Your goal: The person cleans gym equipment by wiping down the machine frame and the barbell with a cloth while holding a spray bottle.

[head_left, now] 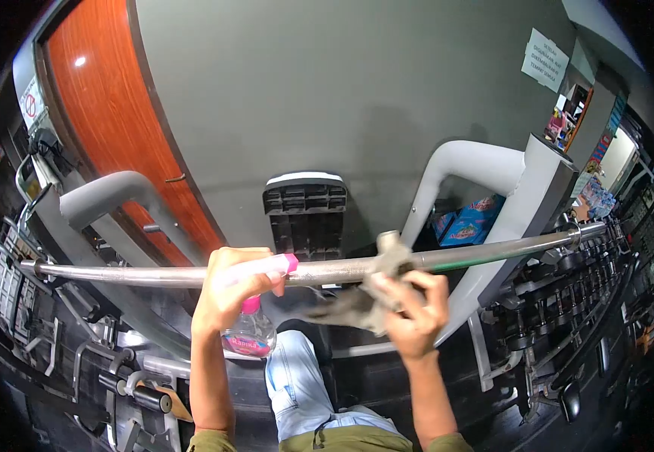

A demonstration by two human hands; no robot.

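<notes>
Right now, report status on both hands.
Left hand gripping spray bottle. Right hand holding cloth at metal bar. Nothing blocking bar between hands.

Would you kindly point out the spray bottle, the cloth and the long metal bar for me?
Spray bottle (257, 328): head view, on the clear body below the pink collar.
Cloth (393, 261): head view, on its upper part.
Metal bar (146, 276): head view, on the bare stretch beside the left hand (226, 290).

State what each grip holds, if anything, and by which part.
The left grip holds a spray bottle by its trigger head; the right grip holds a cloth by a bunched part.
</notes>
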